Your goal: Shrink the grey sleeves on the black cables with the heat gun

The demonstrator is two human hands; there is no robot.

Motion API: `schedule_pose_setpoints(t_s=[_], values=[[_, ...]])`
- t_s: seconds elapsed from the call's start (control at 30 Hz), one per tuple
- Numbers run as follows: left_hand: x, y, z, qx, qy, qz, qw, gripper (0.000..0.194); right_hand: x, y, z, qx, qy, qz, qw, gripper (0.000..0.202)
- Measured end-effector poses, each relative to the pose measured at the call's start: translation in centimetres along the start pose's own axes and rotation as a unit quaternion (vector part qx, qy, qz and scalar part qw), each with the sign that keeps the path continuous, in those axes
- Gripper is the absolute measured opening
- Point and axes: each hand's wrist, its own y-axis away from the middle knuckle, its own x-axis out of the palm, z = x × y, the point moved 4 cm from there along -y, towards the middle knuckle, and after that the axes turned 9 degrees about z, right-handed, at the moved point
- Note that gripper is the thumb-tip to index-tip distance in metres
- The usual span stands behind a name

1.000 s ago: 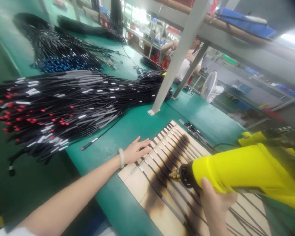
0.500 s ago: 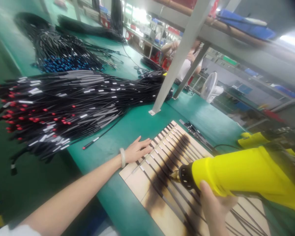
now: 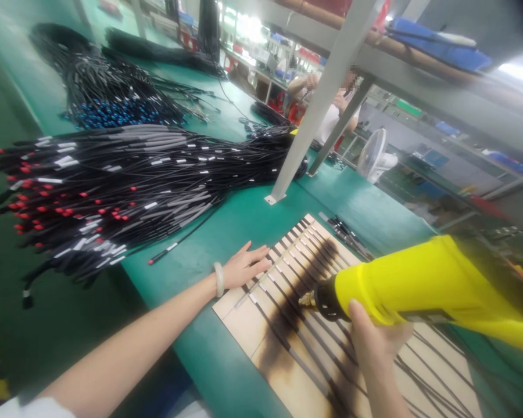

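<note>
A yellow heat gun (image 3: 401, 278) is gripped in my right hand (image 3: 377, 342), its metal nozzle pointing left, over dark cables (image 3: 307, 337) laid side by side on a pale wooden board (image 3: 237, 325). Black scorch marks run across the board under the cables. My left hand (image 3: 246, 267), with a pale bangle at the wrist, lies with fingers spread on the board's upper left edge, near the cable ends. Whether its fingertips press on a cable cannot be made out.
A large bundle of black cables (image 3: 157, 168) with red tips covers the green table (image 3: 209, 249) at the left; a blue-tipped bundle (image 3: 122, 104) lies behind. A metal post (image 3: 309, 122) rises from the table. Farther back are a white fan (image 3: 372, 152) and a person (image 3: 331, 119).
The heat gun and my right hand have shifted slightly left and up, and the gun's body has tilted. My left hand has stayed in place on the board.
</note>
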Motion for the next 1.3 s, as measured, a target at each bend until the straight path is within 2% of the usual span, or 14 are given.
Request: schedule_pose_setpoints(t_s=[0.13, 0.3, 0.5, 0.63, 0.73, 0.9, 1.0, 1.1, 1.3], values=[[0.0, 0.0, -0.1, 0.010, -0.006, 0.001, 1.000, 0.064, 1.1, -0.4, 1.6, -0.029, -0.046, 0.008, 0.998, 0.060], [0.1, 0.0, 0.0, 0.004, 0.004, 0.000, 1.000, 0.064, 1.2, -0.7, 1.1, -0.003, -0.046, 0.011, 0.999, 0.058], [0.1, 0.0, 0.1, 0.007, 0.009, -0.007, 1.000, 0.064, 1.1, -0.6, 1.3, 0.001, -0.052, -0.011, 0.999, 0.061], [0.1, 0.0, 0.2, 0.005, 0.006, -0.007, 1.000, 0.063, 1.1, -0.3, 1.2, 0.001, -0.065, -0.001, 0.998, 0.062], [0.1, 0.0, 0.0, 0.004, 0.005, -0.006, 1.000, 0.065, 0.9, 0.1, 0.7, 0.008, -0.059, -0.001, 0.998, 0.062], [0.1, 0.0, -0.2, -0.002, 0.006, -0.001, 1.000, 0.066, -0.4, 0.4, -1.2, 0.011, -0.042, -0.010, 0.999, 0.076], [0.1, 0.0, -0.2, -0.002, 0.006, -0.003, 1.000, 0.066, -1.6, 0.5, -2.9, 0.034, 0.007, 0.022, 0.999, 0.072], [0.2, 0.0, -0.1, 0.001, 0.010, -0.006, 1.000, 0.064, -2.5, 0.9, -4.1, 0.050, 0.047, 0.025, 0.997, 0.066], [0.2, 0.0, 0.0, 0.008, 0.014, -0.011, 1.000, 0.066, -2.8, 1.9, -3.6, -0.005, 0.083, -0.002, 0.997, 0.058]])
